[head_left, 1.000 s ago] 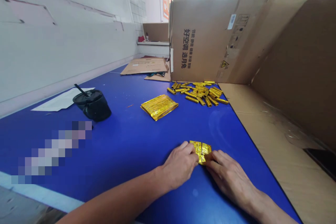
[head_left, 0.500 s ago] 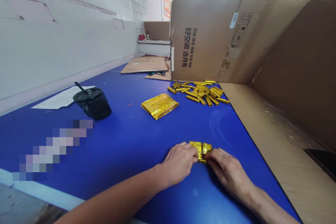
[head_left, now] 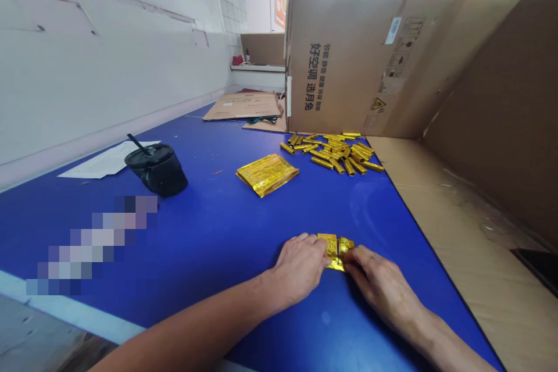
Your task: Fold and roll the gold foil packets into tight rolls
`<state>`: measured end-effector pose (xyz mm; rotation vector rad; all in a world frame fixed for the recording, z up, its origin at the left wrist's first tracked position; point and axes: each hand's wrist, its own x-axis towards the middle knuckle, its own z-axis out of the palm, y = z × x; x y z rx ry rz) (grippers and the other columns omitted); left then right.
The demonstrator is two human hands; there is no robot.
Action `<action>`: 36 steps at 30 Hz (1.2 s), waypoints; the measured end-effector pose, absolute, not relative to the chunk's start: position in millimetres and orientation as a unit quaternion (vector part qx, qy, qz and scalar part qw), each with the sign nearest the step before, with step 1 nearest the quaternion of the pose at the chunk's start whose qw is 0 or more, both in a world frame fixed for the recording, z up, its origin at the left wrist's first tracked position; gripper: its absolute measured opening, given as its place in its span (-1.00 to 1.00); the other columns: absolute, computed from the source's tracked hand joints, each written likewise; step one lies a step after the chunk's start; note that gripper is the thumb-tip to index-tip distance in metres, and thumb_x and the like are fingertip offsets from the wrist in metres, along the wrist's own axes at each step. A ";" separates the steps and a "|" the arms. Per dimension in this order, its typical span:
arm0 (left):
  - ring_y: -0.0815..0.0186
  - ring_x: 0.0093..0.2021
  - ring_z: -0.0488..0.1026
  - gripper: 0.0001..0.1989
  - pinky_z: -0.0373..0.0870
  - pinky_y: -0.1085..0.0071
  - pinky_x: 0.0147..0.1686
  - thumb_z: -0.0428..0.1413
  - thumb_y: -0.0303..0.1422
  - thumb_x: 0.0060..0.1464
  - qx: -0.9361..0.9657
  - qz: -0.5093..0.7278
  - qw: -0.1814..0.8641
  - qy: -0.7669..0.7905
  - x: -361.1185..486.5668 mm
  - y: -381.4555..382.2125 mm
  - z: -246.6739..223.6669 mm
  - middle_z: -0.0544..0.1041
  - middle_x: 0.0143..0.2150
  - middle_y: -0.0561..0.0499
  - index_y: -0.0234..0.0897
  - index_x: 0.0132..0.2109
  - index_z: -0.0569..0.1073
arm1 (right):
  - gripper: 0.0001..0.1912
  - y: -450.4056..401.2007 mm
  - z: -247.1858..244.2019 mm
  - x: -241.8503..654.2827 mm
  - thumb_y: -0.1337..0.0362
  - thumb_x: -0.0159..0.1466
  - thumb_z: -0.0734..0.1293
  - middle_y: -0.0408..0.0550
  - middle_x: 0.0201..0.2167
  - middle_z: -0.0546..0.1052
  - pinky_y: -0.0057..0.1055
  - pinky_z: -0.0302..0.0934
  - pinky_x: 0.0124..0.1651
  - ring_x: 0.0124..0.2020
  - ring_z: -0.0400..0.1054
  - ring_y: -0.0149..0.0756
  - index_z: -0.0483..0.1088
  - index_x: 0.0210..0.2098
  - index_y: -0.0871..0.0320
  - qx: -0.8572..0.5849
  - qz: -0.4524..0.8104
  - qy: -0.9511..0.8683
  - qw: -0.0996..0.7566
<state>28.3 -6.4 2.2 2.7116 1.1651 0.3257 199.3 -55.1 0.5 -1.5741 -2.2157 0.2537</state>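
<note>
Upon the worktop (head_left: 218, 221), left hand (head_left: 300, 264) and right hand (head_left: 377, 273), fingers pinching foil (head_left: 328, 243), which is probably light, slippery, pliable and crease-prone, best held lightly by opposite edges.

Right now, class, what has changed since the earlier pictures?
The slit in the small gold sheet has widened, its right part shifting slightly right. The left hand and right hand both stay on it. The gold stack, gold tubes and black cup stayed put.

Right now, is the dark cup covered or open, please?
The dark cup is covered: a lid spans its top, and a stick pokes up.
</note>
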 end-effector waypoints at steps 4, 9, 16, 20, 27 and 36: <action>0.25 -0.31 0.35 -0.87 0.26 0.34 -0.32 -0.04 -0.32 0.06 0.906 0.096 0.082 0.403 29.3 -4.8 2.1 0.43 -0.35 0.01 -0.28 -0.29 0.32 | -0.87 -55.5 -1.0 199.9 0.40 0.18 0.11 -0.06 -0.41 0.44 -0.39 0.24 -0.38 -0.43 0.36 -0.31 0.26 -0.38 0.13 -0.588 0.097 -0.784 0.176; 0.24 -0.31 0.36 -0.86 0.28 0.34 -0.34 -0.02 -0.32 0.04 0.907 0.084 0.076 0.405 29.7 -4.3 5.1 0.44 -0.35 -0.01 -0.29 -0.29 0.32 | -0.90 -56.6 -0.1 200.5 0.36 0.16 0.14 -0.09 -0.47 0.47 -0.44 0.20 -0.48 -0.50 0.37 -0.33 0.25 -0.44 0.12 -0.610 0.069 -0.772 0.167; 0.22 -0.31 0.37 -0.86 0.29 0.32 -0.34 0.00 -0.32 0.03 0.906 0.084 0.074 0.409 30.9 -4.6 5.9 0.44 -0.35 -0.01 -0.30 -0.29 0.33 | -0.91 -56.3 4.0 202.2 0.32 0.15 0.17 -0.19 -0.58 0.49 -0.49 0.05 -0.61 -0.59 0.39 -0.31 0.23 -0.49 0.08 -0.641 0.021 -0.758 0.119; 0.23 -0.30 0.36 -0.85 0.28 0.32 -0.33 -0.01 -0.31 0.04 0.907 0.079 0.076 0.407 30.3 -4.2 5.6 0.43 -0.34 -0.02 -0.30 -0.27 0.33 | -0.90 -55.6 2.5 204.5 0.30 0.16 0.17 -0.22 -0.62 0.49 -0.48 -0.06 -0.66 -0.63 0.38 -0.30 0.21 -0.49 0.06 -0.648 -0.003 -0.755 0.103; 0.26 -0.29 0.28 -0.90 0.21 0.34 -0.35 -0.08 -0.44 0.07 0.927 0.104 0.018 0.359 26.0 -12.3 8.2 0.35 -0.31 0.00 -0.25 -0.25 0.30 | -0.90 -59.6 -1.8 204.4 0.33 0.20 0.12 -0.16 -0.53 0.47 -0.50 0.02 -0.64 -0.60 0.36 -0.35 0.24 -0.39 0.08 -0.627 -0.027 -0.773 0.089; 0.27 -0.27 0.26 -0.93 0.17 0.35 -0.33 -0.05 -0.45 0.03 0.955 0.135 0.006 0.266 23.8 -17.7 5.1 0.34 -0.31 -0.02 -0.32 -0.33 0.31 | -0.81 -63.5 4.4 205.1 0.36 0.18 0.14 -0.02 -0.40 0.38 -0.38 0.19 -0.37 -0.39 0.27 -0.29 0.37 -0.34 0.11 -0.507 -0.045 -0.847 0.154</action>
